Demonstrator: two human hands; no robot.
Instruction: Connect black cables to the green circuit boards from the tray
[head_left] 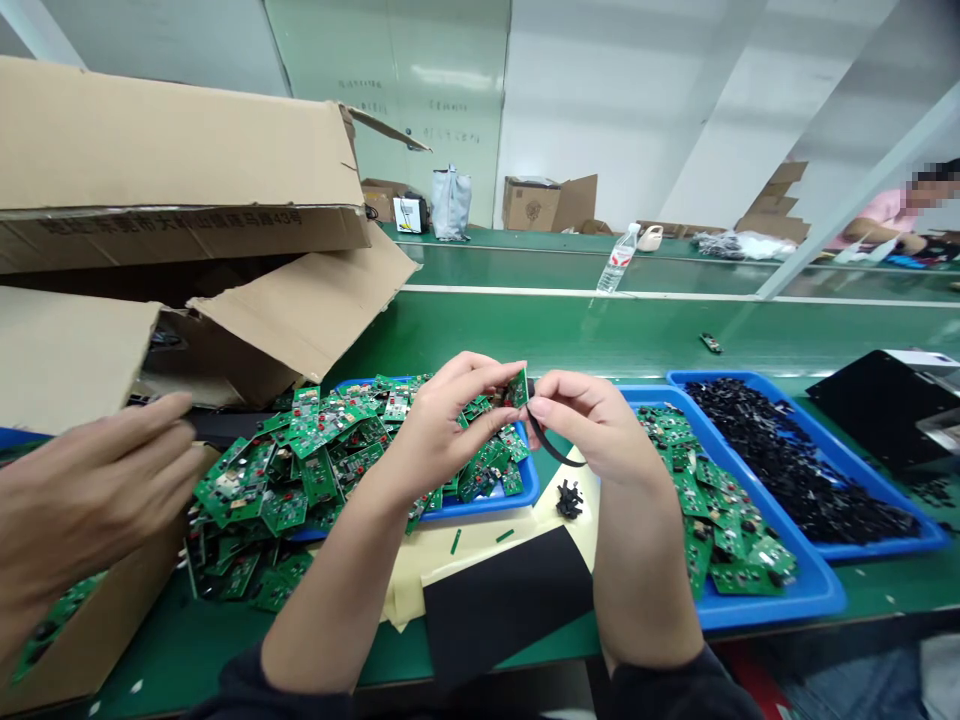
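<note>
Between the thumb and fingers of my left hand point(450, 410) is a small green circuit board point(519, 386), held upright on edge. My right hand point(581, 415) pinches a black strip point(555, 452) against the board's near side; the strip's free end curves down below the fingers. Beneath and left of my hands, a blue tray point(534, 490) is heaped with loose circuit boards point(330, 440). Under my right hand, a little pile of short black pieces point(569, 498) lies on yellowish paper. Nearer me is a flat black sheet point(510, 600).
Right of my forearm stands a blue tray point(814, 605) of boards, then another blue tray point(930, 535) of small black pieces. Open cardboard boxes point(180, 150) crowd the left. Another person's hand point(97, 490) reaches in there. A water bottle point(619, 260) stands at the back; a person point(892, 220) sits far right.
</note>
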